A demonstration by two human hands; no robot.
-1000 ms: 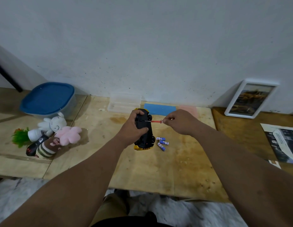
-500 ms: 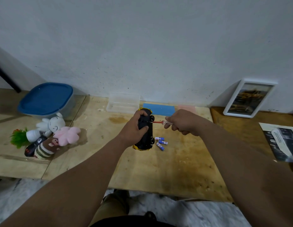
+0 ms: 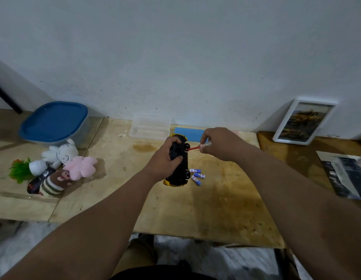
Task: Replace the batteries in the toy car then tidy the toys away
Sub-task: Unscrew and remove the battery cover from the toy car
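Toy car [image 3: 178,168] sits underside up near the middle of the wooden table [image 3: 206,209], gripped by our left hand [image 3: 165,160]; our right hand [image 3: 220,143] pinches a small screwdriver [image 3: 195,148] whose tip meets the car's black base. Three batteries [image 3: 197,175] lie just right of the car; soft toys [image 3: 62,166] lie far left, near a blue-lidded box [image 3: 54,122].

A white picture frame [image 3: 304,121] leans against the wall at the back right of the counter [image 3: 206,209]. A magazine [image 3: 345,174] lies flat at the counter's right edge, partly out of view. A blue card [image 3: 187,132] lies flat at the back edge, next to a clear plastic case [image 3: 150,128] that also sits by the wall.
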